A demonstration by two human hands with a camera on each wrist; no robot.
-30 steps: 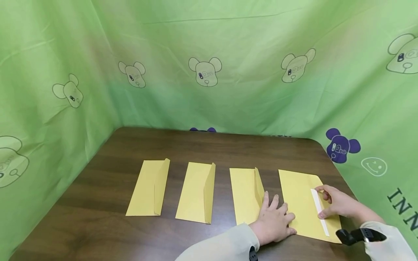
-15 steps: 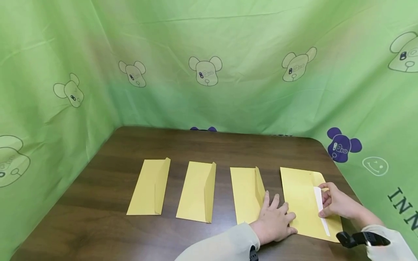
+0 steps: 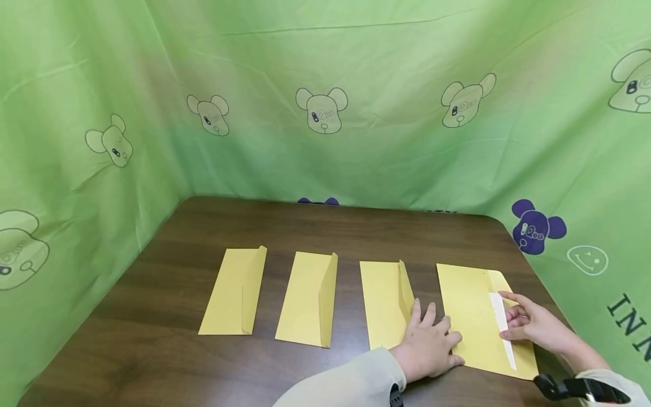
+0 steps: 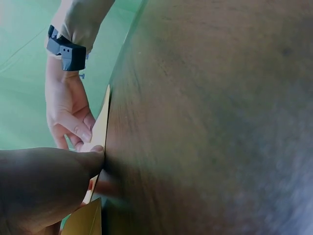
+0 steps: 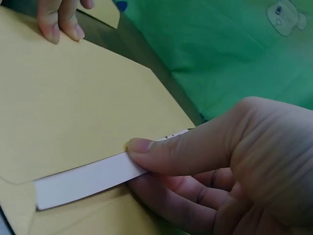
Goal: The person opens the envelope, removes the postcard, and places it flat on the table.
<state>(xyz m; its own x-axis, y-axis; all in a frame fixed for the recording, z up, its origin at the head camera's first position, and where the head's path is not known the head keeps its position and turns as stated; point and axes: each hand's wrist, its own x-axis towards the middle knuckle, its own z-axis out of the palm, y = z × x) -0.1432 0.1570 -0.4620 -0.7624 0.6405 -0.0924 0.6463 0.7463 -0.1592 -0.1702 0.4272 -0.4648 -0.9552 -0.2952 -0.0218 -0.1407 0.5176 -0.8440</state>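
At the right of the table a yellow envelope [image 3: 465, 311] lies with its flap side to the right. A white sheet of paper [image 3: 499, 312] pokes out of its mouth as a narrow strip. My right hand [image 3: 541, 328] pinches this paper [image 5: 88, 182] between thumb and fingers, thumb on top. My left hand [image 3: 426, 349] lies with fingers spread, its fingertips resting on the envelope's left edge and near the neighbouring envelope [image 3: 382, 305]. In the left wrist view the envelope appears edge-on, so its opening is hidden there.
Two more yellow envelopes, one far left [image 3: 229, 299] and one beside it [image 3: 305, 299], lie in a row on the dark wooden table [image 3: 152, 362]. Green printed cloth [image 3: 356, 158] hangs behind the table and along its sides.
My right hand has shifted slightly to the right, and a wider strip of white paper shows at the envelope's mouth. My left hand has stayed in place.
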